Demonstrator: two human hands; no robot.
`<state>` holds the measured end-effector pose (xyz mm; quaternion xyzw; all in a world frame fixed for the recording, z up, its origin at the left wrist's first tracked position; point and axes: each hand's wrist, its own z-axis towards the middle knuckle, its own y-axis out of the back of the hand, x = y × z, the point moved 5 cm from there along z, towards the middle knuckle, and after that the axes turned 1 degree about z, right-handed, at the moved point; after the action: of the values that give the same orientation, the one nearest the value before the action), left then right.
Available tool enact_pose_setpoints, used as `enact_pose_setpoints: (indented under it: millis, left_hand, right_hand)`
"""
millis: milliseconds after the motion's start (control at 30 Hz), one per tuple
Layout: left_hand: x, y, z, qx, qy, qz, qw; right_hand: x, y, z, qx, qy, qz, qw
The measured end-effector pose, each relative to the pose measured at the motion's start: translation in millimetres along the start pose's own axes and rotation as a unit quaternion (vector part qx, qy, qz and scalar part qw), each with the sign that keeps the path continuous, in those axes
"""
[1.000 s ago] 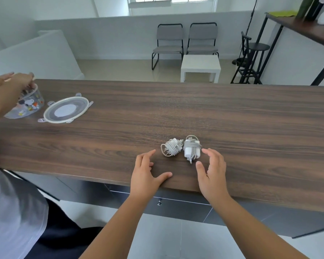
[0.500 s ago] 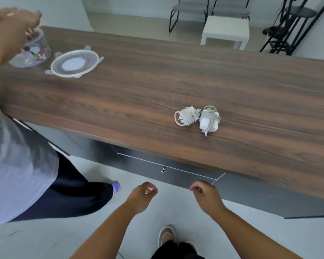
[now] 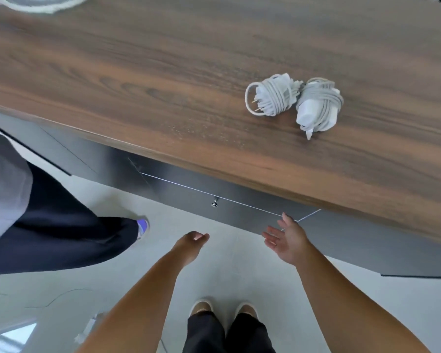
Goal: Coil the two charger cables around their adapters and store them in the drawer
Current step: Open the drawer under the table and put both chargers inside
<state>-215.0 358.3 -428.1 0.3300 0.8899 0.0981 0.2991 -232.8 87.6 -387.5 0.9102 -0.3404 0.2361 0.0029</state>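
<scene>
Above both hands (image 3: 288,240), chargers (image 3: 294,100) lie untouched.

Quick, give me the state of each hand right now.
Left hand: fingers loosely curled, holding nothing, below the drawer knob.
Right hand: open, fingers spread, holding nothing, near the drawer front.

Dark wood countertop (image 3: 163,72) fills the upper view. Two coiled chargers touch at two o'clock: left charger (image 3: 271,96), right charger (image 3: 318,107). A lid's edge (image 3: 43,3) peeks at eleven o'clock.
</scene>
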Motion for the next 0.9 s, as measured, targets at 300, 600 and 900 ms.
enact_pose_setpoints:
  millis: [300,600,900]
  left_hand:
    - [-37,-43,99,-0.073,-0.019,-0.069,0.995]
    - [-55,-57,164,-0.143,-0.004,-0.36,0.922]
    - [-52,-48,177,-0.087,-0.078,-0.348,0.93]
  right_hand:
    - [11,9,45,0.052,0.092,0.146,0.984]
    - [19,15,59,0.099,0.113,0.187,0.971]
    - [14,11,60,0.118,0.144,0.186,0.965]
